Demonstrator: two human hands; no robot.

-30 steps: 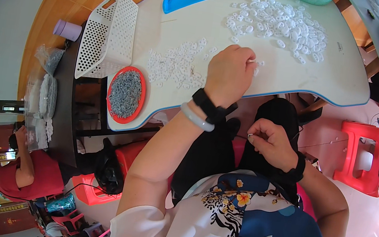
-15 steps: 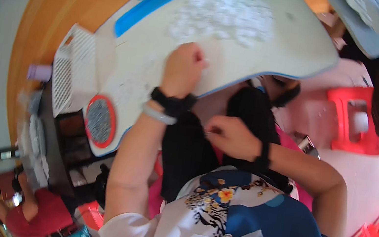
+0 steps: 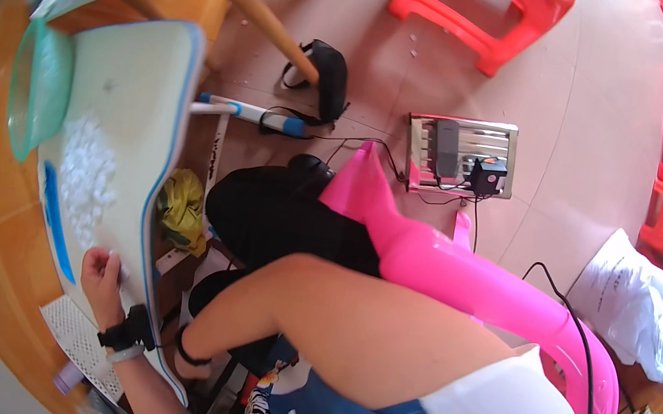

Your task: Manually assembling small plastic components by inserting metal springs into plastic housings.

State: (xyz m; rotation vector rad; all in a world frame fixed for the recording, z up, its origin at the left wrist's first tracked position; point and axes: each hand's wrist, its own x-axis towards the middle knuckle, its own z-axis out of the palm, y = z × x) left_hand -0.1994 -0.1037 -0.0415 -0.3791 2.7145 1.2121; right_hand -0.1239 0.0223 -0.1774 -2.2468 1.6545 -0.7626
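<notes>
My view has swung to the right since the earlier frame, so the table now sits at its left side and the work shows only at the edge. My left hand is over it, fingers curled; I can't tell if they pinch anything. My right hand is mostly hidden, its grip unclear. The white pieces lie heaped on the table beside the blue tray, small, pale and blurred.

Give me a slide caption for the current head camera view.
The left hand curls over a white table near white pieces, a pink chair to the right.
</notes>
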